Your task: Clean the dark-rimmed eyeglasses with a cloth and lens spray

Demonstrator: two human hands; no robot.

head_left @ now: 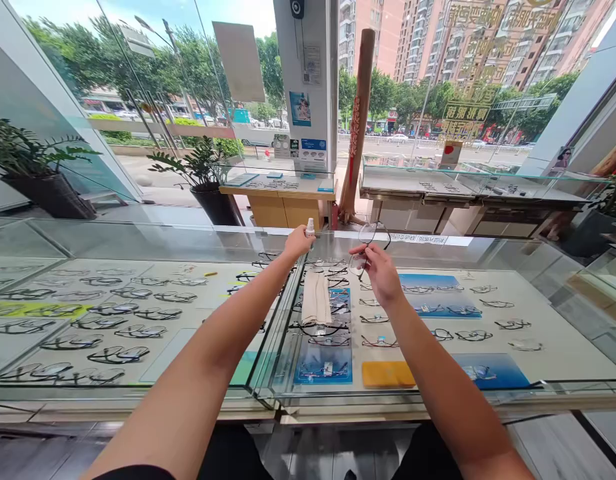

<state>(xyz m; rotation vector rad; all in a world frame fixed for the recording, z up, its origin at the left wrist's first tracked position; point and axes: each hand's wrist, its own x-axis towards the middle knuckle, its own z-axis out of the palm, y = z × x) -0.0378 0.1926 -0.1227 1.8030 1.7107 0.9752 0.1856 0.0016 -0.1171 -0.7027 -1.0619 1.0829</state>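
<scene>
My left hand [299,241] reaches forward over the glass counter and is closed around a small white spray bottle [311,228]. The bottle's white top shows above my fingers; its lower part is mostly hidden by them. To the right, my right hand [381,270] pinches a pair of thin-framed eyeglasses [367,232], held up above the counter with the round lenses tilted. A folded beige cloth [315,299] lies on the glass top between my forearms, nearer to me than both hands.
The glass display counter [283,393] holds rows of eyeglass frames, blue trays [433,293] and an orange flat piece [388,375]. Beyond it stand potted plants [215,193], a wooden trunk [358,127], further display cases [418,187] and large windows.
</scene>
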